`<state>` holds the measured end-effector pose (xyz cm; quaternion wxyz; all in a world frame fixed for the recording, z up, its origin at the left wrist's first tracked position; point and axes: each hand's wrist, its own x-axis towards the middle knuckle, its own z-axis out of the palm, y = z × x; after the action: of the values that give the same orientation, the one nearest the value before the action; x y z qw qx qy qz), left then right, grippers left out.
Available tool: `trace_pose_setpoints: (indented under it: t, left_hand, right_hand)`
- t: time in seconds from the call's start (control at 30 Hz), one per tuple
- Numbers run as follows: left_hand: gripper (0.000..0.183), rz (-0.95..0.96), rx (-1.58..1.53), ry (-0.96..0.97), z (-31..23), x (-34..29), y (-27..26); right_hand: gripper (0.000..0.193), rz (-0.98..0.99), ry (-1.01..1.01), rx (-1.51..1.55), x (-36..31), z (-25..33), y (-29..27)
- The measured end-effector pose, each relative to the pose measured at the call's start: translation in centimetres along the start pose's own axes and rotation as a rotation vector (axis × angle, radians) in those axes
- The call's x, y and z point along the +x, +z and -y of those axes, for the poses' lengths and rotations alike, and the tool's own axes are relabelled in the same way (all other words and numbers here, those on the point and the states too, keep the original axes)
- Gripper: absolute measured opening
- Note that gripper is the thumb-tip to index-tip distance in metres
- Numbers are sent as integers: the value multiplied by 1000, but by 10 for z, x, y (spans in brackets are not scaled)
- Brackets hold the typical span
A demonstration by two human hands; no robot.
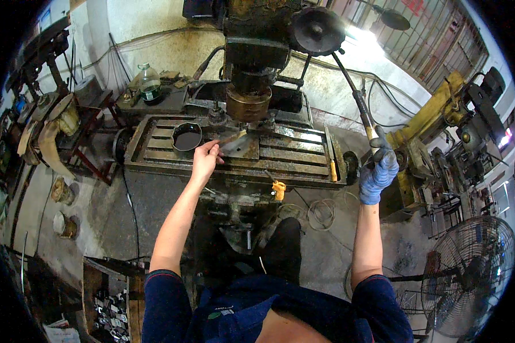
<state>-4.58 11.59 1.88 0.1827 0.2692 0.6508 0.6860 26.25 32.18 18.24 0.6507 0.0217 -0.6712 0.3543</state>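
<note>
My bare left hand pinches the handle of a small flat brush. The brush points right, toward the workpiece area under the dark machine spindle. Just left of that hand, a round pot of dark liquid stands on the slotted machine table. My right hand, in a blue glove, is closed around the lower end of a long feed lever. This lever slopes up to the machine head. What lies directly beneath the spindle is partly hidden and too dark to make out.
A yellow-handled tool lies along the table's right end. A small yellow item hangs at its front edge. A clear bottle stands behind left. A large fan is at lower right, a crate of metal parts at lower left.
</note>
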Motion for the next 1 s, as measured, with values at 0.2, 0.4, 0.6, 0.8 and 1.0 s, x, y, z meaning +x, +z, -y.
trace_pose_setpoints:
  t: [0.2, 0.4, 0.6, 0.8, 1.0]
  left_hand:
    - [31, 6, 42, 8, -6, 1, 4]
    - [31, 27, -65, 2, -4, 5, 3]
    - [29, 20, 5, 24, -7, 9, 7]
    - [26, 26, -8, 50, -2, 17, 14]
    - [27, -7, 12, 103, -2, 22, 24]
  right_hand:
    - [41, -63, 85, 16, 12, 12, 0]
    - [45, -113, 105, -285, 18, 19, -9]
    - [37, -18, -67, -118, 43, 31, 4]
    - [34, -10, -80, -136, 61, 37, 1]
    - [21, 45, 44, -59, 84, 23, -36]
